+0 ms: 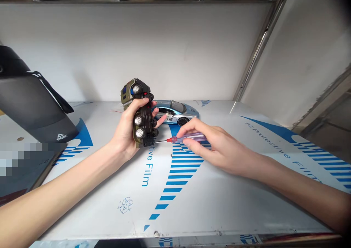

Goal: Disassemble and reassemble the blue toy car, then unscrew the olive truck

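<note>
My left hand grips a toy military truck with an olive body, holding it on its back so its underside and black-tyred wheels face up. My right hand is shut on a small screwdriver with a clear purple handle and a red collar. Its thin shaft reaches left, and its tip meets the black underside of the truck near the lower end. Behind the hands lies a light blue toy sports car marked 06, partly hidden by the truck and my left fingers.
The hands work over a white shelf covered in protective film with blue printing. A dark bag with a strap stands at the left, above a blurred dark patch. A white wall rises behind, with a metal upright at the right.
</note>
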Tool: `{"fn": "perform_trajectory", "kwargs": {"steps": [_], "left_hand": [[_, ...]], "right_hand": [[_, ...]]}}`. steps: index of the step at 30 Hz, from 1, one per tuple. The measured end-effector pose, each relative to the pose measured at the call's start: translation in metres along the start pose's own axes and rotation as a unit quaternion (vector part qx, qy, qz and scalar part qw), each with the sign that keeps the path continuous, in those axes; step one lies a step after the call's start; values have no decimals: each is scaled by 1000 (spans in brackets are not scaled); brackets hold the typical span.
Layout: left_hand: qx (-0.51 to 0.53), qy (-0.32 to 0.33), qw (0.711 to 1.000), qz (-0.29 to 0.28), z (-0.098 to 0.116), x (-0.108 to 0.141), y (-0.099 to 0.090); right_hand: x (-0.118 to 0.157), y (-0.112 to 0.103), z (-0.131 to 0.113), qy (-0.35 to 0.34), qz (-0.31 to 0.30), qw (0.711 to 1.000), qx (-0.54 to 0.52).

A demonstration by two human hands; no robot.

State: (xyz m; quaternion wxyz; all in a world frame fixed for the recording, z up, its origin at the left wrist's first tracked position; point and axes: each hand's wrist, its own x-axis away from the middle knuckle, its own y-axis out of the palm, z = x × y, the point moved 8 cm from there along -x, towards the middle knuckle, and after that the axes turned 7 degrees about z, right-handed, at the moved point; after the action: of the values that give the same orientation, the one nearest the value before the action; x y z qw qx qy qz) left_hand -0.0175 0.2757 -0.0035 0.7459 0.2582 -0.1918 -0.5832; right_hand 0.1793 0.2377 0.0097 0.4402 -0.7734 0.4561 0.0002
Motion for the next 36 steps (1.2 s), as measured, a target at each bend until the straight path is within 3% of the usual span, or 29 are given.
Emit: {"fn": "perform_trajectory", "kwargs": {"steps": [2, 4, 7, 10, 14, 20, 24, 26, 29, 33, 36], "left_hand": [[3, -3, 1000, 1, 0, -2, -1], [6, -3, 1000, -4, 1, -3, -1], [10, 8, 1000, -12, 2, -3, 1], [7, 18, 1000, -11, 2, 0, 2], [-30, 57, 998, -14, 5, 7, 5], [-17, 65, 998, -5, 15, 8, 5], [-10, 45, 999, 1, 13, 6, 6], [-7, 38, 999, -2, 9, 5, 5], [-12, 46, 999, -15, 5, 4, 5], [-20, 58, 998, -19, 2, 3, 2], [-34, 42, 998, -14, 0, 4, 1]], "right_hand": [[0, -1, -6, -39, -13, 999, 24], [-1, -1, -6, -35, -16, 999, 23], [-4, -1, 10, 55, 22, 997, -53], [-6, 4, 26, 139, 63, 972, -176], [-7, 15, 35, 183, 66, 944, -268], [0, 9, 25, 125, 57, 979, -149], [1, -2, 1, 8, 40, 999, -2], [0, -7, -5, -7, 53, 999, -1], [-4, -6, 7, 71, 82, 989, -97], [-3, 12, 31, 187, 81, 959, -199], [-2, 16, 33, 192, 81, 954, -214]]}}
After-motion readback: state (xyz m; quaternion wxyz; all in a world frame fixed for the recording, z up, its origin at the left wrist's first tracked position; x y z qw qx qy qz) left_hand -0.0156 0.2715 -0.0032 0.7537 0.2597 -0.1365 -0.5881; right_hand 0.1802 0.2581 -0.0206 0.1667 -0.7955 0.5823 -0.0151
